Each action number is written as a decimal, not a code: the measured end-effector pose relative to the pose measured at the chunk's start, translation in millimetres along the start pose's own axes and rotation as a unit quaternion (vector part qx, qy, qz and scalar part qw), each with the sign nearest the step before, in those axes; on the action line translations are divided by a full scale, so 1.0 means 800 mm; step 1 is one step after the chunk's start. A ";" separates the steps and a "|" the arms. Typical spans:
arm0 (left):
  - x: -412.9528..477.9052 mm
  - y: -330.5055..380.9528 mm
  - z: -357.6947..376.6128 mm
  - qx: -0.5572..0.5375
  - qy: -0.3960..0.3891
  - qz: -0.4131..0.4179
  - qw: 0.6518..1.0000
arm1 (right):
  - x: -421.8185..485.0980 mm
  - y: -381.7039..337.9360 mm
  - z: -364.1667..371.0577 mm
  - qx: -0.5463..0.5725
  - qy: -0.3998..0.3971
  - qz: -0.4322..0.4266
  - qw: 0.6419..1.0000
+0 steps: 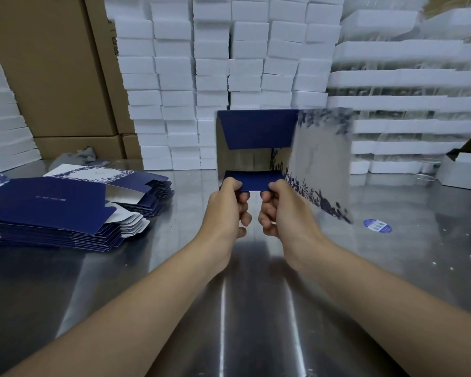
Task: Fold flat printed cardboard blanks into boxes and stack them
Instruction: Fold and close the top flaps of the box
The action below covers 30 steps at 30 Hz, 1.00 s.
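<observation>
I hold a half-formed navy and white floral cardboard box (318, 161) up above the middle of the steel table, its open end facing me. My left hand (227, 210) and my right hand (284, 210) both pinch the lower navy flap at its near edge, thumbs on top. The upper navy flap tilts down into the opening. The floral side panel on the right looks blurred. A pile of flat navy blanks (60, 210) lies on the table at the left.
The steel table (256, 295) fills the foreground. Stacked white foam blocks (220, 63) form a wall behind the box. Brown cartons (55, 66) stand at the back left. A round blue sticker (377, 226) lies right of the box, and a small white open box (462, 170) sits far right.
</observation>
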<state>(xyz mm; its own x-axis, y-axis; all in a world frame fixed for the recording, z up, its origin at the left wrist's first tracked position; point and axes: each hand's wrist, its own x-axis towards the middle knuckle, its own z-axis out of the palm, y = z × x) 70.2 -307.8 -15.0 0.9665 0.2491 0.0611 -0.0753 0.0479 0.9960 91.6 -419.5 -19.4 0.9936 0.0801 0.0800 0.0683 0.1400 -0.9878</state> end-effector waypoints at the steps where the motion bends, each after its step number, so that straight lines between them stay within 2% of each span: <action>1: 0.000 -0.001 -0.001 0.000 -0.019 -0.011 1.000 | 0.001 -0.001 0.000 0.001 0.003 -0.004 1.000; 5: -0.001 -0.005 0.005 0.010 -0.075 -0.009 0.997 | 0.002 -0.001 0.000 -0.017 -0.001 -0.010 1.000; 12: 0.001 -0.002 0.004 0.003 -0.063 0.004 0.998 | 0.001 -0.003 -0.002 0.013 -0.064 0.003 0.998; 17: 0.000 -0.007 0.005 -0.054 -0.036 -0.026 0.998 | 0.002 -0.004 -0.003 0.018 -0.026 -0.005 0.999; 21: 0.004 -0.007 0.002 -0.041 -0.002 -0.021 0.999 | -0.002 -0.002 -0.002 -0.027 -0.020 -0.002 0.999; 26: 0.004 -0.010 0.003 -0.058 0.008 -0.041 0.997 | 0.005 -0.002 0.003 0.055 0.014 -0.008 0.998; 28: 0.004 -0.010 0.003 -0.045 0.000 -0.043 0.998 | 0.010 -0.001 0.001 0.093 -0.008 -0.001 0.996; 30: 0.005 -0.008 0.001 -0.042 -0.007 -0.045 0.998 | 0.015 0.002 -0.001 0.075 -0.042 -0.005 0.996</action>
<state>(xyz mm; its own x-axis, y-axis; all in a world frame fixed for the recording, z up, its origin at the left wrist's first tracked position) 74.5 -308.2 -21.3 0.9735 0.2272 -0.0270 -0.0077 0.1508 0.9885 103.6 -418.7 -20.3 0.9813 0.1596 0.1073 0.0581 0.2861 -0.9564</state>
